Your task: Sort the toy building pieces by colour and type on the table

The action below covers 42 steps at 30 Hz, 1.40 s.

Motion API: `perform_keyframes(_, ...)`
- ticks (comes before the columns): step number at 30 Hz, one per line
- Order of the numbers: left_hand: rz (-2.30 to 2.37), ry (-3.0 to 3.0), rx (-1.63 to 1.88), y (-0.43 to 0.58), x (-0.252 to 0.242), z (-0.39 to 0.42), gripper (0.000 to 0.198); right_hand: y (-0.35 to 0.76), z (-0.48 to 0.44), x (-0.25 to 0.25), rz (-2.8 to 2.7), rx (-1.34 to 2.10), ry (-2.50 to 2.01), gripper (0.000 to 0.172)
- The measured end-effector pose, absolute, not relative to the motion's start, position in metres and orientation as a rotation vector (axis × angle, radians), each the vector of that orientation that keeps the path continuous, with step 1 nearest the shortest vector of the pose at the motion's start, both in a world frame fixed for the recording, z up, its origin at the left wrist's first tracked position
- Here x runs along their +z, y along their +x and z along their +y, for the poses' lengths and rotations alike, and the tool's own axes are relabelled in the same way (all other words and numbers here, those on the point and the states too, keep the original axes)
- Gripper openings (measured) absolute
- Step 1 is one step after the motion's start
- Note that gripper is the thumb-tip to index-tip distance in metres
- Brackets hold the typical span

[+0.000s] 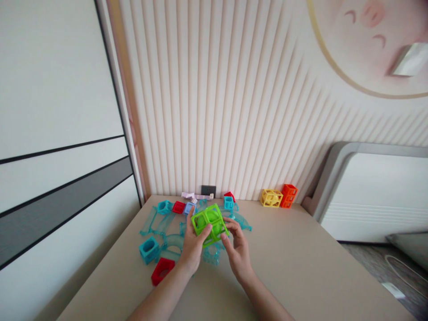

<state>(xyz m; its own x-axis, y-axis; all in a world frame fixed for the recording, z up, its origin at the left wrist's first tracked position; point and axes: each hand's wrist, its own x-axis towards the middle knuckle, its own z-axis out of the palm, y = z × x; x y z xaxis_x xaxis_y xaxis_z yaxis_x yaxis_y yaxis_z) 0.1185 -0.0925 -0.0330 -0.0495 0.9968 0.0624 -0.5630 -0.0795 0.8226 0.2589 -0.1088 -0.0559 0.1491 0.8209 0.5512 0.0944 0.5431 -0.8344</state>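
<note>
A bright green open-frame cube piece (210,223) is held above the beige table (301,267), near its middle. My left hand (192,247) grips the cube's left and lower side, thumb on its front. My right hand (236,249) pinches its right lower edge with the fingertips. Under and behind the hands lie several clear teal curved track pieces (167,227). Teal cubes (149,249) and a red cube (162,270) sit to the left of my left hand.
A yellow frame cube (271,198) and an orange one (288,195) stand at the table's back right by the ribbed wall. A dark wall socket (208,190) is behind the pile. A grey-edged headboard (334,178) rises right of the table.
</note>
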Motion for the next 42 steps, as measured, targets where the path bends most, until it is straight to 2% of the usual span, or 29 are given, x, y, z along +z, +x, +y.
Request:
perform_keyframes(7,0.749,0.862,1.482,0.117,-0.034,-0.096,0.097,0.256,-0.11,-0.058,-1.246,0.819,-0.807,0.043)
perform_keyframes(10,0.728,0.969,1.416,0.116,-0.036,-0.097,0.1,0.256,-0.112,-0.057,-1.192,0.899,-0.822,0.049)
perform_keyframes(13,0.662,1.061,1.334,0.117,-0.038,-0.098,0.103,0.257,-0.113,-0.056,-1.169,0.854,-0.89,0.048)
perform_keyframes(22,0.663,1.056,1.292,0.115,-0.039,-0.099,0.096,0.257,-0.111,-0.059,-1.157,0.807,-0.945,0.05)
perform_keyframes(27,0.64,1.008,1.276,0.117,-0.034,-0.101,0.102,0.256,-0.113,-0.057,-1.16,0.838,-0.934,0.053)
perform_keyframes(30,0.617,0.996,1.28,0.118,-0.033,-0.102,0.107,0.256,-0.113,-0.057,-1.177,0.792,-0.946,0.053)
perform_keyframes(37,0.683,1.056,1.349,0.115,-0.034,-0.102,0.1,0.258,-0.113,-0.059,-1.235,0.777,-0.912,0.051)
perform_keyframes(42,0.689,1.084,1.37,0.113,-0.029,-0.106,0.104,0.259,-0.114,-0.062,-1.249,0.783,-0.889,0.051)
